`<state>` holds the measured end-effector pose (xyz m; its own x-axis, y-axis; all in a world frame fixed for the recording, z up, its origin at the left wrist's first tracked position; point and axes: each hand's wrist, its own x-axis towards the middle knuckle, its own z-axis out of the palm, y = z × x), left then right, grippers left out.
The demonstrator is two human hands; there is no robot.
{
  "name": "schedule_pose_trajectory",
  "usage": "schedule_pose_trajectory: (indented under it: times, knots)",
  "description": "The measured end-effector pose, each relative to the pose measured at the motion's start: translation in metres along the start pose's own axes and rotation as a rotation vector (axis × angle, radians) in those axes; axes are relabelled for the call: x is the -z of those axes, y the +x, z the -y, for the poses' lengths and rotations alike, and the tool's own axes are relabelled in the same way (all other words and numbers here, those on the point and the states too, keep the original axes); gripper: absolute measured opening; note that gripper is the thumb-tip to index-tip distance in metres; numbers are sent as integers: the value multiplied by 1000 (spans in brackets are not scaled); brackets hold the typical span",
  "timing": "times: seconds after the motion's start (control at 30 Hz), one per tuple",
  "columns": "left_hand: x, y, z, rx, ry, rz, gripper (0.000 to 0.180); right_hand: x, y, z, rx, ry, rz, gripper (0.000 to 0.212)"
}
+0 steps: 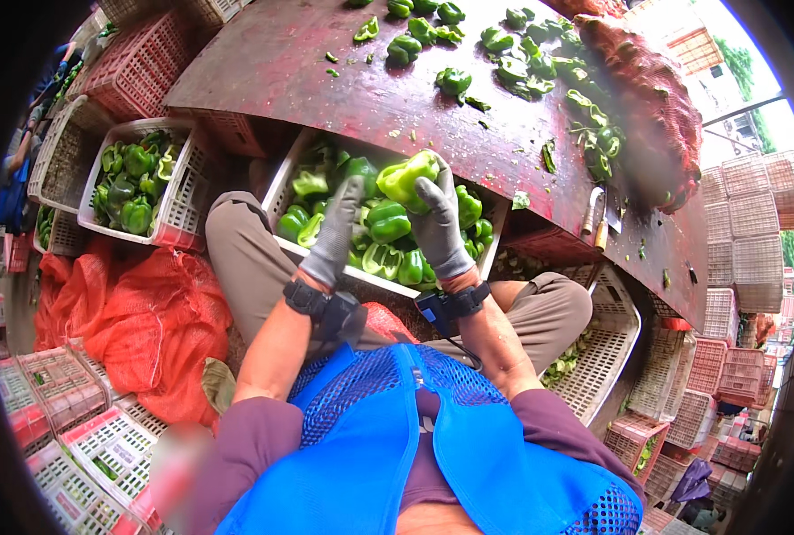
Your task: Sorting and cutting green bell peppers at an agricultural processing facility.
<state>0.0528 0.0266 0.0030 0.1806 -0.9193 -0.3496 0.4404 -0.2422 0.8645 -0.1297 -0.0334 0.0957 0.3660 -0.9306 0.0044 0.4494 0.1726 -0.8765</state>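
Observation:
A light green bell pepper [408,181] is in my right hand [443,227], whose gloved fingers and thumb close on its right side. My left hand [333,236], also in a grey glove, is raised beside it with the fingers stretched upward. Its fingertips are near a darker green pepper [359,171], and I cannot tell whether they touch it. Both hands are above a white plastic crate [281,174] between my knees. Whole and cut green peppers [388,221] fill this crate, partly hidden by my hands.
A dark, stained table [326,80] spans the far side, with scattered peppers [513,67] and knives [601,234] near its right edge. Red mesh sacks [651,107] lie at the right. Another pepper-filled crate [178,201] and orange netting [147,321] are left. Stacked crates [754,223] stand right.

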Motion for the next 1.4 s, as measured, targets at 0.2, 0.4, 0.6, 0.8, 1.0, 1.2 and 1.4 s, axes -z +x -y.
schedule_pose_trajectory:
  times: [0.2,0.4,0.6,0.8,1.0,1.2,1.4]
  knots:
    - [-55,-48,-69,-21,-852,300,51,-6,-13,-9,480,-1012,83,80]
    - [-46,-52,-57,-503,12,-94,48,-4,-32,40,-40,-930,163,82]
    - [-75,-73,-54,-983,701,-169,62,26,-33,42,-468,-725,171,56]
    - [-82,-88,-72,-1180,805,-115,62,18,-49,46,-364,-384,259,40]
    - [-89,-100,-86,-1258,882,-130,58,3,-49,44,-224,-499,148,33]
    - [-90,-102,-88,-1067,755,-41,56,7,-50,27,-66,-465,60,32]
    - [-101,-91,-69,-927,645,-61,61,23,-58,15,-107,-407,-63,30]
